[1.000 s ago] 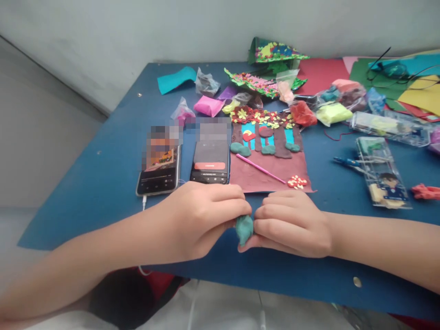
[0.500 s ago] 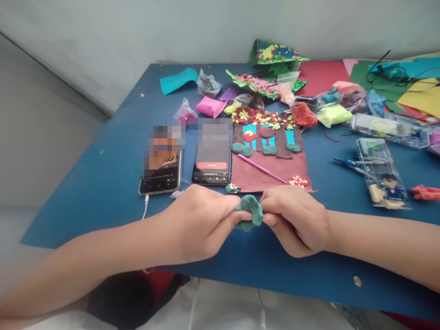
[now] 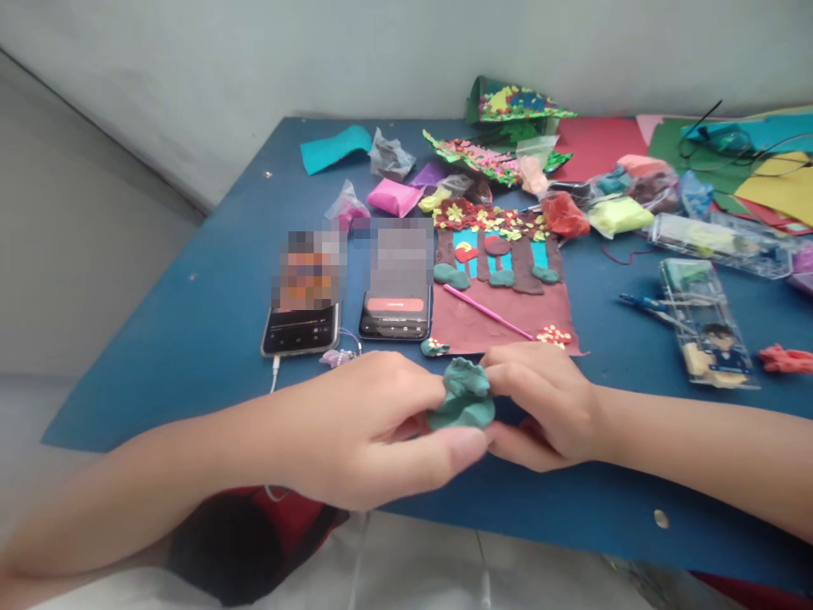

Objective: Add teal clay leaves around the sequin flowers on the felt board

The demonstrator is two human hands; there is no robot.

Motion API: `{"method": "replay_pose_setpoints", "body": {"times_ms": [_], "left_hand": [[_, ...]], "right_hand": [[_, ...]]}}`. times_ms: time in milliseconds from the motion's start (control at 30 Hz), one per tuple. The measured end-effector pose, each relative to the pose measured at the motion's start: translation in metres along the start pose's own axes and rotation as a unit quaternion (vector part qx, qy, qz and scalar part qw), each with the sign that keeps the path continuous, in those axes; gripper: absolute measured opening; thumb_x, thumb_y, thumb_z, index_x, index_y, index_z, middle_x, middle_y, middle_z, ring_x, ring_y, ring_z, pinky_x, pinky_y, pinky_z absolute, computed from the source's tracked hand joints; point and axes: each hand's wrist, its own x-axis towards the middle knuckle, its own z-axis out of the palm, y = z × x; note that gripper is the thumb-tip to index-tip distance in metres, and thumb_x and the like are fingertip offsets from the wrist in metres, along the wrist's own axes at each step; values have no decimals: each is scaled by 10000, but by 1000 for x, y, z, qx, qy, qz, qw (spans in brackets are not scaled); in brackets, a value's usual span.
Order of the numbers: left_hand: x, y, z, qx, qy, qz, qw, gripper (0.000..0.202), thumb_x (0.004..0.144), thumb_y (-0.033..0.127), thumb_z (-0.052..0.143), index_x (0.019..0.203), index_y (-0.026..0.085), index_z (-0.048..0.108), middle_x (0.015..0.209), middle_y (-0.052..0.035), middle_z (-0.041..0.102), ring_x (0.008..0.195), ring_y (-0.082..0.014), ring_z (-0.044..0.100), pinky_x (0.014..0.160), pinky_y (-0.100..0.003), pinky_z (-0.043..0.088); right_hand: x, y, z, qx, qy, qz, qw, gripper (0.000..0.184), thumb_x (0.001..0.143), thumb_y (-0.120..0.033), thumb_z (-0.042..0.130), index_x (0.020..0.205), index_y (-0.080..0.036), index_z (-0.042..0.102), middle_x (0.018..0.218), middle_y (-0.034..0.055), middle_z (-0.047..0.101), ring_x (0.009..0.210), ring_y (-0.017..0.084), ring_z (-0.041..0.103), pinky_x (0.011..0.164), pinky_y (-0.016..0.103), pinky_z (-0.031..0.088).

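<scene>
Both hands pinch one lump of dark green clay [image 3: 463, 398] just above the near edge of the blue table [image 3: 209, 280]. My left hand [image 3: 374, 428] grips it from the left, thumb under the lump and fingers over it. My right hand [image 3: 543, 402] pinches its right side with closed fingers. Just beyond the hands lies a brown clay picture [image 3: 501, 288] with trees, flowers and green bushes. A pink stick [image 3: 486, 311] rests on that picture, and a small green clay piece [image 3: 434, 346] sits at its near left corner.
Two phones [image 3: 303, 318] [image 3: 397, 301] lie left of the picture, one with a white cable. Bags of coloured clay [image 3: 613, 212], clear plastic cases [image 3: 705, 326], coloured paper sheets [image 3: 730, 140] and other clay pictures [image 3: 489, 152] crowd the far and right side. A wall runs behind.
The green clay has been flattened and spread wider between the fingers. My left hand has rolled so its thumb now lies under the lump, and both hands sit slightly lower.
</scene>
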Motion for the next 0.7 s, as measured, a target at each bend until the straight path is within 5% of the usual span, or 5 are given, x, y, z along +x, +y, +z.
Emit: {"method": "replay_pose_setpoints", "body": {"times_ms": [100,233,433,700], "left_hand": [[1,-2,3,7,42,-5,999,332,891,495,572,798,181,519,673,57,503,555,-82,411,495,-196,314],[3,-1,3,22,95,-25,995,255,926,405,546,847,164,522,670,63,485,556,-79,414,500,-194,319],[3,0,1,14,70,50,996,204,976,234,450,785,172,489,683,62,476,577,-66,424,542,-171,336],[6,-6,4,-20,64,69,995,228,967,195,395,751,172,463,603,59,398,498,-73,344,472,-183,307]], "right_hand": [[-1,0,-1,-3,3,12,1000,176,994,-278,380,854,-192,444,622,17,537,556,143,482,504,251,367],[0,0,1,4,5,13,1000,223,1006,-293,356,809,-209,417,614,-3,507,548,125,448,502,239,351],[1,0,2,29,-3,43,999,360,1006,-481,333,872,-174,466,626,-22,494,513,105,432,479,231,339],[-3,-5,3,46,12,-12,999,233,998,-181,307,797,-198,423,602,-16,464,521,132,414,483,266,339]]}}
